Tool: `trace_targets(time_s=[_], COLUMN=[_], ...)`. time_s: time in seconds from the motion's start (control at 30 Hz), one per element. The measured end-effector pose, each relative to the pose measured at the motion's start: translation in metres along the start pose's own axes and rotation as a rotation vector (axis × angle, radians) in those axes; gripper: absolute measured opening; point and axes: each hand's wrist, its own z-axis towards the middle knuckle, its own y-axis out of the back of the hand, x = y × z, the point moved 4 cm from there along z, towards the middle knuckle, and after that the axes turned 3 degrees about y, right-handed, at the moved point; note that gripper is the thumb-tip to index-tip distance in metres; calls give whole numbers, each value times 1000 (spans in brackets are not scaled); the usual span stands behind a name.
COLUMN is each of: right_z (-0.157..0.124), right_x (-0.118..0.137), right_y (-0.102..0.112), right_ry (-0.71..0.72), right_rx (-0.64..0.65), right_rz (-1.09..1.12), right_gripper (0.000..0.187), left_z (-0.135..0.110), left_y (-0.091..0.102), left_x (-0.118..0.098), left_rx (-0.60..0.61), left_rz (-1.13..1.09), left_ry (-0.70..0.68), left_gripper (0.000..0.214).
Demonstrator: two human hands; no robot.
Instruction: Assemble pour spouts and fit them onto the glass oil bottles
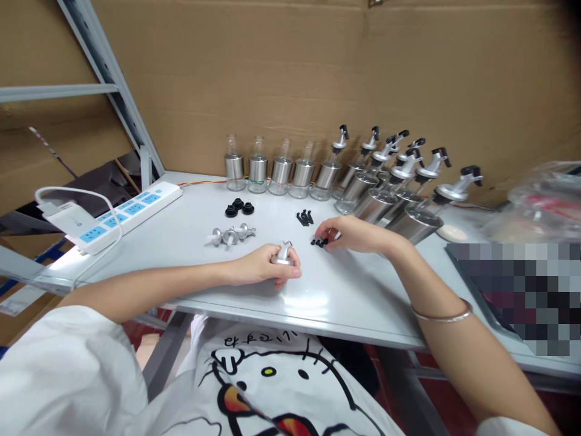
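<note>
My left hand [275,265] is closed around a silver pourer spout [284,254], which points up out of the fist. To its right, my right hand [349,234] reaches down with bent fingers, its fingertips pinched at a group of small black pieces [319,243] on the table. Just beyond them lie several slim black levers [305,217]. Left of my hands are more silver pourer spouts [230,236], lying on their sides. Behind those sit black ribbed stoppers [238,208] in a cluster.
Along the cardboard wall stand open glass bottles with steel sleeves [258,166]. Several bottles with pourers fitted [376,200] crowd the right. A white power strip [131,212] with a plugged-in charger lies left. Plastic bags [540,206] and a dark tray edge [472,284] are far right.
</note>
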Motion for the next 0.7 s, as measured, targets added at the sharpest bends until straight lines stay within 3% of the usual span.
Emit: trace_targets(time_s=[0.5,0.7], right_z=[2,3], right_x=[15,18], right_y=[-5,-6], right_ry=[110,52], right_rx=[-20,-5], right_rz=[12,21], right_gripper=[23,22], left_z=[0,0], left_y=[0,0], left_x=[-1,-1], left_rx=[5,-5], left_rz=[-5,-7], left_ry=[-6,0], left_gripper=[24,26])
